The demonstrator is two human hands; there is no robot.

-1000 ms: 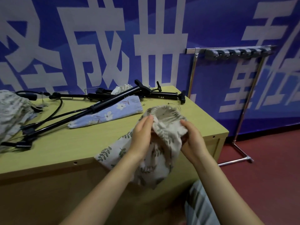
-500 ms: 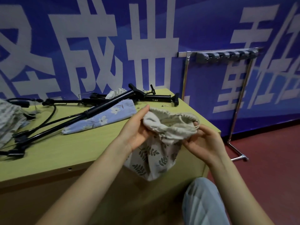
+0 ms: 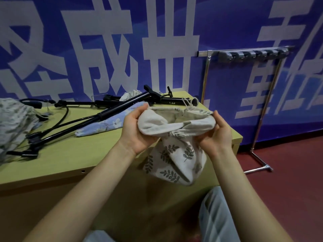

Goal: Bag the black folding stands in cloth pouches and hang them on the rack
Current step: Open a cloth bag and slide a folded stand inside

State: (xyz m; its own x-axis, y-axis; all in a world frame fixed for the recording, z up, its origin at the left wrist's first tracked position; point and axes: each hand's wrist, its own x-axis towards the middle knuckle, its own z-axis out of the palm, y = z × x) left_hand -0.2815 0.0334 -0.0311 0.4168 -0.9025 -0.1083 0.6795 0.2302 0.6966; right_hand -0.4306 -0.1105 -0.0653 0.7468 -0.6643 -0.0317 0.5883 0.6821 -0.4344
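Left hand: the left hand (image 3: 135, 131) holds the left side of the leaf pouch's mouth, with its thumb on top of the rim and its fingers curled under the cloth.
Right hand: the right hand (image 3: 215, 135) holds the right side of the same mouth, with its fingers bent round the rim.
Hands together: the two hands are apart and pull the mouth wide between them.
Leaf pouch: the cream leaf pouch (image 3: 172, 154) with green leaves hangs down from the hands, in front of the table's near edge. Its mouth is open, and the plain inside shows. A thin string (image 3: 187, 106) sits at the back rim.
Black stands: the black folding stands (image 3: 97, 116) lie on the table (image 3: 70, 154), behind the hands and to the left, not in any pouch.
Blue pouch: a blue flower pouch (image 3: 109, 124) lies flat on the table, partly under one stand.
Other cloth: more leafy cloth (image 3: 12, 119) lies at the left edge of the table.
Rack: the silver rack (image 3: 262, 105) stands on the red floor (image 3: 288, 180) to the right of the table, with a row of grey hooks (image 3: 251, 54) on top. It stands against the blue wall (image 3: 174, 23) with big white signs.
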